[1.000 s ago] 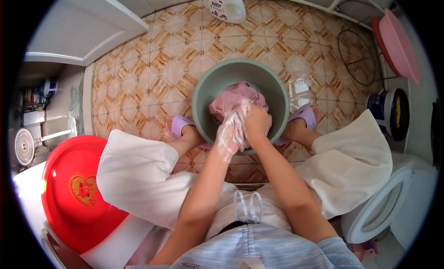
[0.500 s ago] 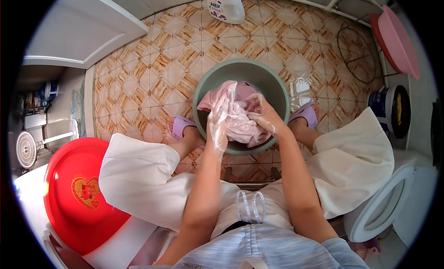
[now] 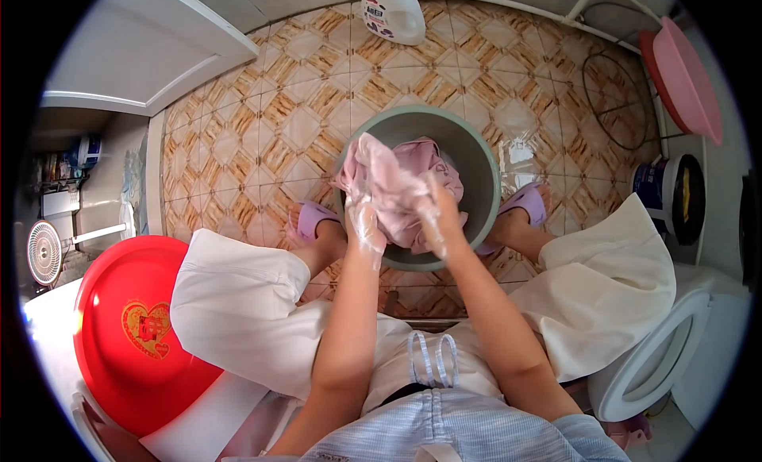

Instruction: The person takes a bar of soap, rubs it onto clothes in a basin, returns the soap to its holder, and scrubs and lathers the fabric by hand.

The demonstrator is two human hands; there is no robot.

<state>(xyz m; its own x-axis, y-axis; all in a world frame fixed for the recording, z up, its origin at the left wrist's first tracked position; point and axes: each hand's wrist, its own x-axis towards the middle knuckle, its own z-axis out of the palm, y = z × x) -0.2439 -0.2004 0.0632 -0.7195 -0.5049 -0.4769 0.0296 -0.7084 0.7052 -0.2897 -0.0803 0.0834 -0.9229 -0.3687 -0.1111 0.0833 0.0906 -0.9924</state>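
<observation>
A pink cloth (image 3: 397, 184) with white suds on it is bunched up over a grey-green basin (image 3: 486, 164) on the floor between the feet. My left hand (image 3: 363, 224), wet with foam, is closed on the left part of the cloth. On the right part, my right hand (image 3: 443, 216) is closed too, its fingers slightly blurred. Part of the cloth hangs into the basin, and its lower folds lie hidden behind the hands. Foam also covers both wrists.
A white bottle (image 3: 394, 16) stands beyond the basin. At the left is a red basin (image 3: 119, 359); a toilet (image 3: 651, 367) is at the right. Pink basins (image 3: 689, 81) lean on the right wall above a dark bucket (image 3: 686, 196). Purple slippers (image 3: 311, 217) flank the grey-green basin.
My right hand has moved left, closer to my left hand. The cloth has been lifted and shifted on the left, and more pink fabric shows behind it at the right.
</observation>
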